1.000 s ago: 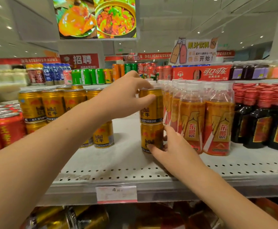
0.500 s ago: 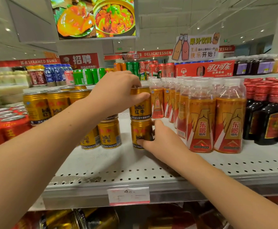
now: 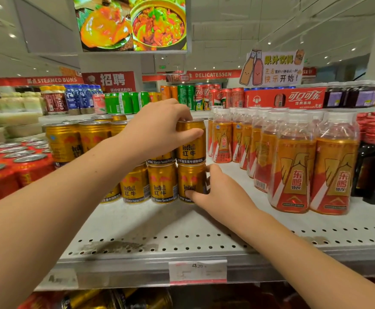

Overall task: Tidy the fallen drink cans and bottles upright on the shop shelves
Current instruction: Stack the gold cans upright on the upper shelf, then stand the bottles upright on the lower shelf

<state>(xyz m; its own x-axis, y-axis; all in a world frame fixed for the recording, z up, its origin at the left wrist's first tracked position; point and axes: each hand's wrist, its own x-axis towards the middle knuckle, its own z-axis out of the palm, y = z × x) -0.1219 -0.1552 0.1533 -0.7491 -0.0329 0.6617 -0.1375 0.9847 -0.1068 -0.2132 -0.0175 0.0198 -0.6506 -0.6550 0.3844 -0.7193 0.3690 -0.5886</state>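
Two gold Red Bull cans stand stacked on the grey perforated shelf (image 3: 182, 230). My left hand (image 3: 159, 130) grips the upper can (image 3: 192, 150) from the top and left, thumb across its front. My right hand (image 3: 217, 192) holds the lower can (image 3: 189, 181) from the right, thumb on its front near the base. The stack touches the neighbouring gold cans (image 3: 160, 184) on its left, which are also stacked two high. All cans in sight stand upright.
Orange drink bottles (image 3: 293, 166) stand in rows right of the stack, with dark bottles (image 3: 373, 163) beyond. Red cans (image 3: 15, 166) fill the far left. A higher shelf behind holds green, orange and red cans. A price tag (image 3: 197, 272) sits on the shelf edge.
Both hands slid the two-can stack leftward until it met the neighbouring gold cans. The gap between them has closed. The grips are unchanged.
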